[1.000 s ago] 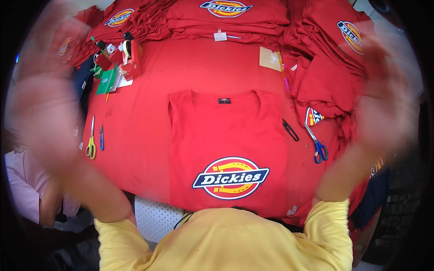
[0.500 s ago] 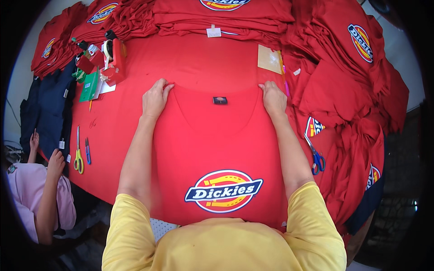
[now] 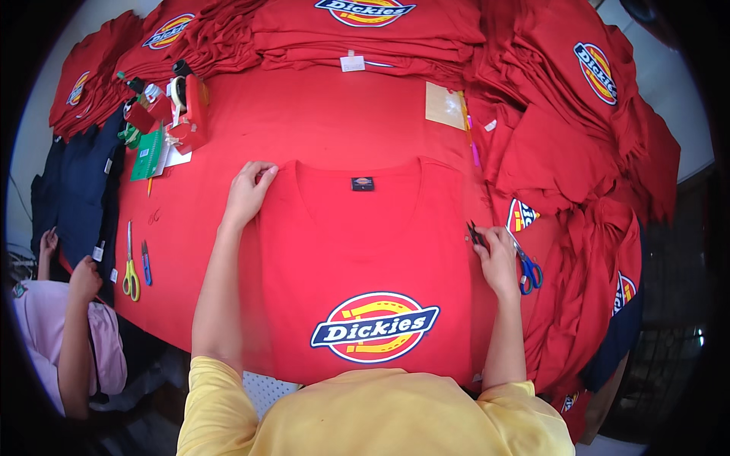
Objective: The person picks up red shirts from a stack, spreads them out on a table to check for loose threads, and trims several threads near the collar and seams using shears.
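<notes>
A red T-shirt [image 3: 365,251] lies spread in front of me, neckline away from me, with an oval logo print low on its front and a dark label [image 3: 363,184] inside the neck. At its far left shoulder my left hand [image 3: 247,191] has its fingers closed on the cloth. My right hand [image 3: 498,254] is beside the shirt's right edge, closed around small black thread snips [image 3: 477,234] whose tips point up and left. Close by that hand lie blue-handled scissors [image 3: 530,273], partly hidden by its fingers.
Stacked red shirts [image 3: 365,42] line the far edge; more red shirts [image 3: 578,167] heap at right. Yellow-handled scissors [image 3: 131,280] and blue snips [image 3: 146,264] lie left, below a red tape dispenser [image 3: 194,114] and green notebook [image 3: 148,156]. A co-worker's hand [image 3: 85,277] touches dark garments [image 3: 80,182].
My right hand has left the shirt's right shoulder, moved toward me and now holds the black snips. The shirt lies slightly nearer, its right shoulder released. My left hand stays at the left shoulder.
</notes>
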The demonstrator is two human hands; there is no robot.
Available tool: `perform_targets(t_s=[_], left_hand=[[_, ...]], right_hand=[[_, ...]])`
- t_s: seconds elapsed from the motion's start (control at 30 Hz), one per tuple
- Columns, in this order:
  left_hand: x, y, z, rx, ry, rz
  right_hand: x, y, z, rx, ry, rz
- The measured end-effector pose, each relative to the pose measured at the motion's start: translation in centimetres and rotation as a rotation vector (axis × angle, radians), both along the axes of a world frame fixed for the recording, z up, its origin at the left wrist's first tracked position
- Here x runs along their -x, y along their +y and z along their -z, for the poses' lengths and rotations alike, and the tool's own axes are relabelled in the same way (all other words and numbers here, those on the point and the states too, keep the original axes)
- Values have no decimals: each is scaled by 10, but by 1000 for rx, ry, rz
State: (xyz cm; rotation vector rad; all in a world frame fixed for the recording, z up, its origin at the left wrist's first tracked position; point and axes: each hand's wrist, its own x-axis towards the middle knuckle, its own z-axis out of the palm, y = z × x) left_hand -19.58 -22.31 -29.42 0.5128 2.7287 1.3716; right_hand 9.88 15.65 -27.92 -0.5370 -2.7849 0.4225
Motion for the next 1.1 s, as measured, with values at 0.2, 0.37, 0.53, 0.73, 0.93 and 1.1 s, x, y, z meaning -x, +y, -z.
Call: perform_targets(t_s=[0.2,0.37,0.53,0.73,0.93,1.1], left_hand=[[5,-1,-1,59,-33,78],[13,6,3,0,-126,57],[7,11,-6,-187,-199,36],[-53,-30,-13,132,107,229],[-68,-39,1,196,152,206],[-41,-24,-1,-268,-74,-103]], right_hand=[[-46,15,22,-206,26,289],[41,4,10,59,197,-52],[163,2,16,301,366,-227],[112,4,15,337,108,-455],[84,2,29,265,67,-433],[102,-7,13,687,391,-143]])
